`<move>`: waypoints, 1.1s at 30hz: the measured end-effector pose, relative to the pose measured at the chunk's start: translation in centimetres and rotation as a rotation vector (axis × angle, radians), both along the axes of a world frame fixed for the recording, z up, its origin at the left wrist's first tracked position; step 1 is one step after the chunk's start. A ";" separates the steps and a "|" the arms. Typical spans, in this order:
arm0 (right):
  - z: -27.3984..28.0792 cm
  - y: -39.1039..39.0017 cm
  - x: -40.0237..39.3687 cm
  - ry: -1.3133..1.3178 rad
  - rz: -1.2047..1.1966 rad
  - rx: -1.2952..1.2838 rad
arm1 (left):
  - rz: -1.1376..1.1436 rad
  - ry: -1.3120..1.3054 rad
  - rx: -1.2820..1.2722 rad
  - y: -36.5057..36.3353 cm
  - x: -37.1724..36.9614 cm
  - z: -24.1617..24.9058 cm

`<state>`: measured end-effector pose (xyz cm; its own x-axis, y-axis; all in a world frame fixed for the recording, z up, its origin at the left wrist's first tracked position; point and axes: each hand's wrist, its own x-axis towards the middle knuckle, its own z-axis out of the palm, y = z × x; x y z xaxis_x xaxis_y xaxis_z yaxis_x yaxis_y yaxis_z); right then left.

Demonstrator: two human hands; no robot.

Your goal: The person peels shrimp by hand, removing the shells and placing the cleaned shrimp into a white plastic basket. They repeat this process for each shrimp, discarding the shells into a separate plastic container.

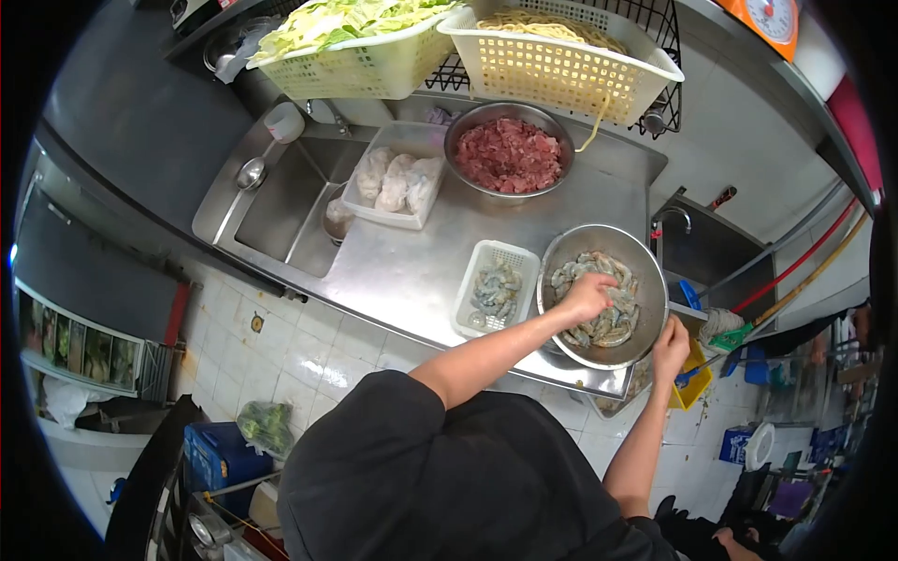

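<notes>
A large metal bowl (554, 245) of grey raw shrimp (613, 323) rests at the right end of the steel counter. Inside it, my left hand (587, 297) is over the shrimp, fingers bent and closed; what they hold is too small to tell. My right hand (671, 348) grips the bowl's right rim. Just left of the bowl is a white perforated basket (465, 313), with a smaller heap of shrimp (497, 288) in it.
Behind on the counter (402, 262) are a metal bowl of raw meat (510, 154) and a clear bin with bagged items (398, 182). Sinks lie left and right. Baskets of greens (346, 70) and noodles (561, 70) sit above. Another person's hand (734, 542) shows at lower right.
</notes>
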<state>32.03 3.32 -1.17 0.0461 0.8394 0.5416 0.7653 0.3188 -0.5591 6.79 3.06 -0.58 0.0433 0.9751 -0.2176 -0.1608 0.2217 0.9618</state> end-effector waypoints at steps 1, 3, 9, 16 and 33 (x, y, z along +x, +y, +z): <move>2.5 -0.9 -3.0 0.094 0.077 -0.182 | -0.018 0.036 0.036 -0.4 0.9 0.3; 4.4 -1.4 -6.7 0.197 0.242 -0.380 | -0.013 0.141 0.117 -1.5 2.1 2.5; 4.8 -1.1 -9.2 0.106 0.248 -0.379 | 0.036 0.186 0.207 -1.6 2.1 3.3; 6.4 -1.2 -11.0 0.053 0.541 -0.297 | 0.080 -0.199 -0.067 -0.9 -1.5 3.0; 4.8 0.1 -9.8 0.197 0.345 -0.455 | -0.090 0.285 0.238 -1.3 -5.5 4.7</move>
<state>22.20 3.44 3.66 -0.2072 0.9692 0.1333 0.5287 0.2255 -0.8183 1.34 1.79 4.09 0.1017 0.9948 -0.0015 0.1301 -0.0118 0.9914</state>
